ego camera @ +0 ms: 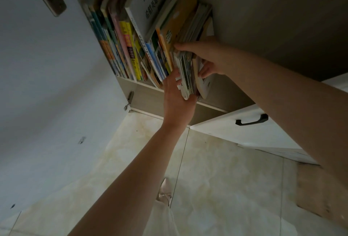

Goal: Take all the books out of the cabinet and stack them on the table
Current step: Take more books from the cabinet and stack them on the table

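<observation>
Head view: my left hand [177, 100] presses flat against the near face of a bundle [186, 74] of thin books at the right end of the cabinet [150, 96] shelf, and my right hand [205, 56] clamps the same bundle from the far side — thumb over the top edges. The bundle tilts partway over the shelf's front edge; the other books [124, 47] stand packed to its left. I judge the bundle floppy and slippery — best squeezed low, both sides. No table shows.
</observation>
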